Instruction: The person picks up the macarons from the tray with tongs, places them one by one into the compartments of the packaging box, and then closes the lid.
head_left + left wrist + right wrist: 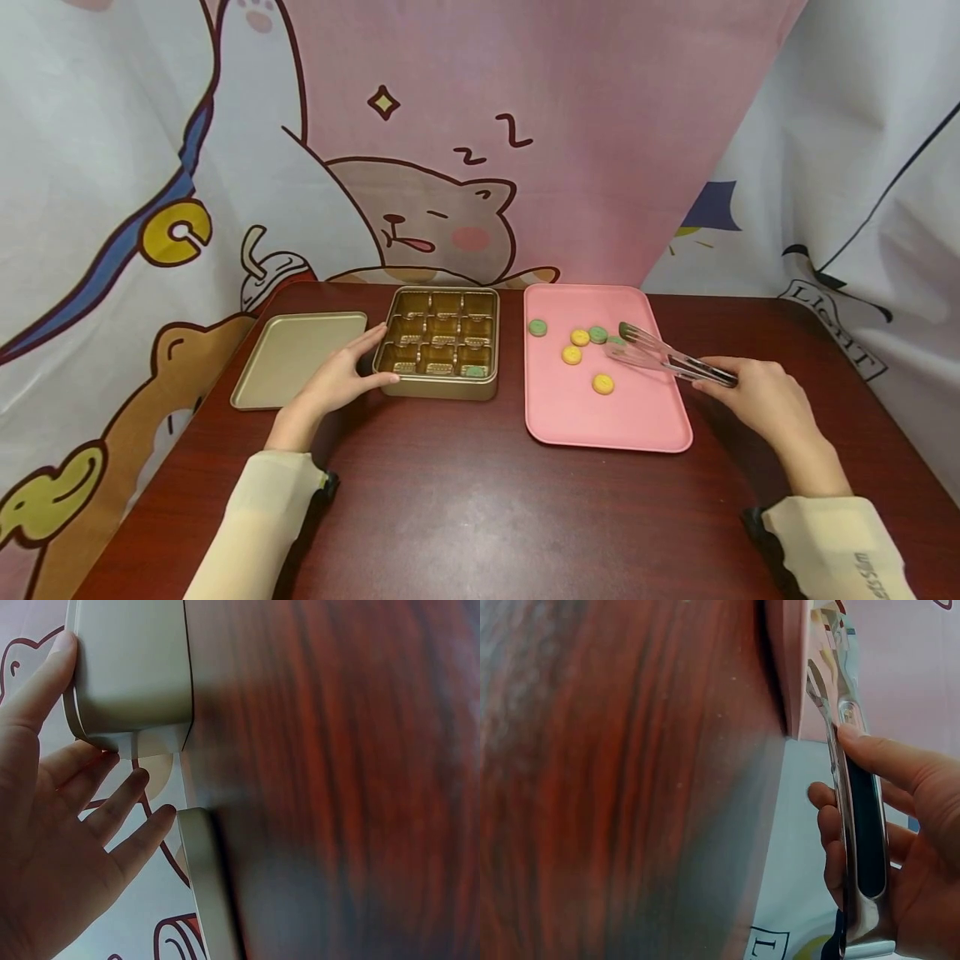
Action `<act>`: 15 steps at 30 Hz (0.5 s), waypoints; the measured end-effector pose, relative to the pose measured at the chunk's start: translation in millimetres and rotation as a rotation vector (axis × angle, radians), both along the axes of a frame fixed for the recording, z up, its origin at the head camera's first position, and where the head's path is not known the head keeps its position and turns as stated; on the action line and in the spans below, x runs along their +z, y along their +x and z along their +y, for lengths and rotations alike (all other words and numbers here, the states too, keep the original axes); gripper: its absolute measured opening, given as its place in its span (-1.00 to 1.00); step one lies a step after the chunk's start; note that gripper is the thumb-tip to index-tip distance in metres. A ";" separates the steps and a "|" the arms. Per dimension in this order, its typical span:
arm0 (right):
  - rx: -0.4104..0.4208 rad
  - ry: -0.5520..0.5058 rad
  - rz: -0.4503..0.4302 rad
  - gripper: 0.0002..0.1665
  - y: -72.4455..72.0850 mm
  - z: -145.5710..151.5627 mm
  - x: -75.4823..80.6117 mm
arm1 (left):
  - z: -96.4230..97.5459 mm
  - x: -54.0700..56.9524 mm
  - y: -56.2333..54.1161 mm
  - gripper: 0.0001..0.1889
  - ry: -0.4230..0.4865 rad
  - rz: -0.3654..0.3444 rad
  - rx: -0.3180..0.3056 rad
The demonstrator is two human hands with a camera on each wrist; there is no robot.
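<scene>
My left hand rests against the left front corner of a gold tin, thumb at its front rim and fingers spread along the side. Inside the tin is a divided gold insert, with a green round piece in the front right compartment. In my right hand I grip metal tongs, thumb on one arm and fingers curled round the other. The tong tips reach over the pink tray, right at a green piece they partly cover. Near it lie yellow round pieces and another green piece.
A gold lid lies left of the tin, close to my left fingers. One green piece sits apart at the tray's left side. Everything stands on a dark red wooden table, with a printed cartoon curtain behind it.
</scene>
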State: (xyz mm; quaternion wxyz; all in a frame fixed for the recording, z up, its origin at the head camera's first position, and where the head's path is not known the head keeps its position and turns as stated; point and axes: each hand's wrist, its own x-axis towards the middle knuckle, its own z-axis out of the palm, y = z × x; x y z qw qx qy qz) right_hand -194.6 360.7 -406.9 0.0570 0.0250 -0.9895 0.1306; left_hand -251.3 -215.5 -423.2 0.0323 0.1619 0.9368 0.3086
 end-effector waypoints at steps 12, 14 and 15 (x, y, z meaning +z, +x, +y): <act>0.002 -0.004 0.010 -0.45 -1.6 -2.3 -3.7 | -0.3 -0.1 -0.1 -0.03 0.013 -0.014 0.001; 0.001 -0.003 0.021 -0.47 -1.7 -2.5 -4.4 | -0.3 -0.3 -0.3 -0.03 0.015 -0.012 0.000; -0.001 -0.004 0.023 -0.48 -1.6 -2.7 -4.8 | -0.3 -0.4 -0.4 -0.03 0.015 -0.013 0.001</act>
